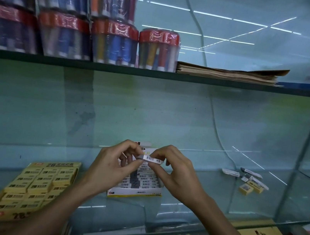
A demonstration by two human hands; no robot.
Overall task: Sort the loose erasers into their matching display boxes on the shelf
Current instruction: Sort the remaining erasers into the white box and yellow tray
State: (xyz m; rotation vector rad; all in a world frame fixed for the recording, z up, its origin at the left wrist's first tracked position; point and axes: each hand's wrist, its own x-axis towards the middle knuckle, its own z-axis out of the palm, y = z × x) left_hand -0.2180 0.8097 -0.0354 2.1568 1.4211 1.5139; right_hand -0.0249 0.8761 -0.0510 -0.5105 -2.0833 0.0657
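We pinch a white eraser [152, 159] w/ both hands, left hand [113, 168] & right hand [173, 173], just over the white box [136, 192] at 6 o'clock, & it could slip & drop in the yellow box [16, 193] at 8 o'clock.

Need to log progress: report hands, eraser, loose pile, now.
Left hand and right hand both pinch one white eraser above the white box. Loose erasers wait at right. Nothing in the way.

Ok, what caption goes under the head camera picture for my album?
Both hands, left and right, pinch a white-sleeved eraser above its white display box on a glass shelf.
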